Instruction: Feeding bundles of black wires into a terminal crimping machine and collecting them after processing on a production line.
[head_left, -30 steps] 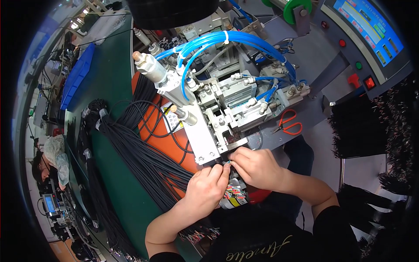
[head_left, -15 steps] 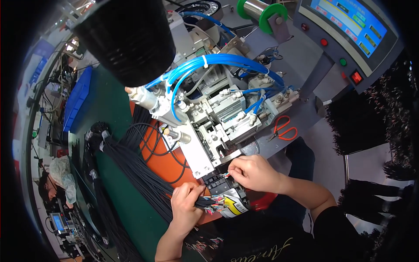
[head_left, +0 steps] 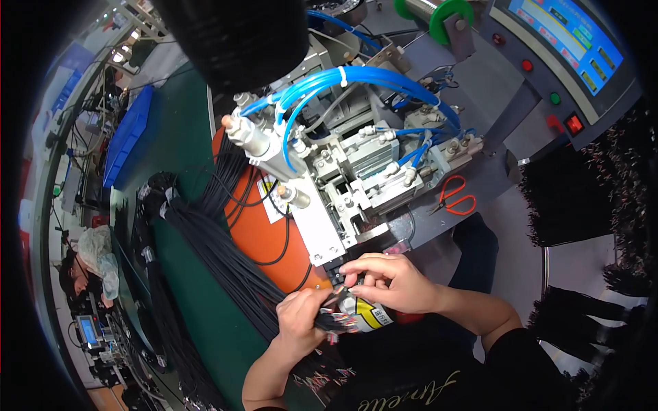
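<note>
My left hand (head_left: 301,318) is closed around black cables, and their stripped, coloured wire ends (head_left: 337,320) fan out to the right of its fingers. Just right of it, my right hand (head_left: 397,284) has its fingers curled and thumb brought in by a few thin wires (head_left: 336,296). What sits between those fingertips is too small to make out. Both hands are at the front of a metal machine (head_left: 346,209) with blue air hoses (head_left: 370,77). Under the right hand shows a silvery wrapped part with a yellow label (head_left: 370,315).
A long bundle of black cables (head_left: 219,250) crosses the green mat (head_left: 188,301) and orange surface (head_left: 288,257). Red-handled scissors (head_left: 456,196) lie right of the machine. A control screen (head_left: 572,44) stands at upper right, a wire spool (head_left: 439,17) behind. A black cylinder (head_left: 233,41) looms overhead.
My right hand has drawn back from the machine's front, down and closer to my left hand. The left hand keeps its cables. The whole view has shifted slightly.
</note>
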Available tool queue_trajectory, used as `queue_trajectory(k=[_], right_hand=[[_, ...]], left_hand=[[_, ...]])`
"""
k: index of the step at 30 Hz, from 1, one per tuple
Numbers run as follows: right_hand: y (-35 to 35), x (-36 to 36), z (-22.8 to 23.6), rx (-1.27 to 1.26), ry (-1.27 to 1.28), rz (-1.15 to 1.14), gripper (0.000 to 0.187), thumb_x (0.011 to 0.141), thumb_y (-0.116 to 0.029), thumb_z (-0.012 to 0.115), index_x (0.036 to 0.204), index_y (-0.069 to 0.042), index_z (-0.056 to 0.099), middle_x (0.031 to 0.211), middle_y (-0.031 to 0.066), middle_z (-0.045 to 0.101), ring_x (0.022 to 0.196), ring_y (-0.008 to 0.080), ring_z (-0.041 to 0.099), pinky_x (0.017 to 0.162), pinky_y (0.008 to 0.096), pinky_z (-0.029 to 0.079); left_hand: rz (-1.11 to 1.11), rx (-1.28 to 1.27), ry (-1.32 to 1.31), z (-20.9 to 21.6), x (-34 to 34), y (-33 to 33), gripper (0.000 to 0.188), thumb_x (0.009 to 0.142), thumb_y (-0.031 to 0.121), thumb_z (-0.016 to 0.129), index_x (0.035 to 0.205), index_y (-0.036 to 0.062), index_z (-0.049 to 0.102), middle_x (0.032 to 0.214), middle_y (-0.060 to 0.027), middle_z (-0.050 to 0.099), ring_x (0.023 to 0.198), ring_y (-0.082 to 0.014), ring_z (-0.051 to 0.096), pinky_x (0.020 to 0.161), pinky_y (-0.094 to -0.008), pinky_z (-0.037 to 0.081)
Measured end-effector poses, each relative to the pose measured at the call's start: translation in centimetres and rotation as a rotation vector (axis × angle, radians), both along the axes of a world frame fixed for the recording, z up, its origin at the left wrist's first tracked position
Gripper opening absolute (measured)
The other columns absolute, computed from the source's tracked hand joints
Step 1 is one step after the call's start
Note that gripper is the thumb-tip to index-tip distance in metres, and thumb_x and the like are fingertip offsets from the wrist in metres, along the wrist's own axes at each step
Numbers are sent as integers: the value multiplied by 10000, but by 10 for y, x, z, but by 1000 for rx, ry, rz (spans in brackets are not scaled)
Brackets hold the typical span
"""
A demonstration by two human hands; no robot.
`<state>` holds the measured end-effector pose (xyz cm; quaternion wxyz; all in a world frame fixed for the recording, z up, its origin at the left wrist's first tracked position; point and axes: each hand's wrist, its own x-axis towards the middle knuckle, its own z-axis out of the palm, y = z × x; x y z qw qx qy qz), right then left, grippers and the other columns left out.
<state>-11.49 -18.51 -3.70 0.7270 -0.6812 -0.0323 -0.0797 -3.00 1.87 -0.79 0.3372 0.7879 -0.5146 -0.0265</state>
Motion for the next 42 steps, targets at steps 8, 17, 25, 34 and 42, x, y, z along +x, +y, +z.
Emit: queue_trajectory(k=[8, 17, 25, 34, 42], right_hand=[[5, -3, -11, 111, -38, -86, 172, 895, 9, 634, 1064, 28, 660, 921, 28, 641, 660, 26, 578, 551, 175, 433], [10, 2, -14, 333, 82, -3, 147, 920, 4, 613, 1059, 41, 640, 914, 24, 617, 613, 5, 550, 524, 154, 404], [5, 1, -10, 341, 150, 19, 172, 924, 40, 576, 1097, 35, 574, 861, 40, 615, 621, 31, 563, 567, 164, 434], [-6, 5, -4, 279, 304, 119, 236, 888, 53, 615, 1114, 2, 569, 841, 16, 595, 689, 43, 576, 597, 175, 442], [16, -8, -3, -333, -298, -279, 334, 882, 19, 639, 1207, 6, 567, 934, 40, 624, 748, 73, 608, 676, 215, 485]], left_hand=[[55, -116, -102, 0, 0, -19, 308, 681, 29, 770, 951, 5, 625, 734, -98, 615, 584, -259, 587, 544, -341, 453], [42, -46, -15, -3, 2, -12, 275, 686, 22, 763, 928, -1, 634, 720, -91, 618, 586, -250, 593, 546, -344, 452], [5, -111, -10, -4, 5, -19, 277, 712, 42, 759, 960, -3, 644, 720, -85, 606, 617, -250, 605, 565, -351, 448], [-14, -47, -109, 4, -10, -32, 228, 750, 57, 736, 948, -1, 639, 736, -89, 610, 633, -257, 606, 569, -353, 436], [14, -134, 51, -1, -4, -36, 155, 776, 41, 712, 896, 12, 618, 701, -94, 600, 581, -274, 596, 523, -355, 425]])
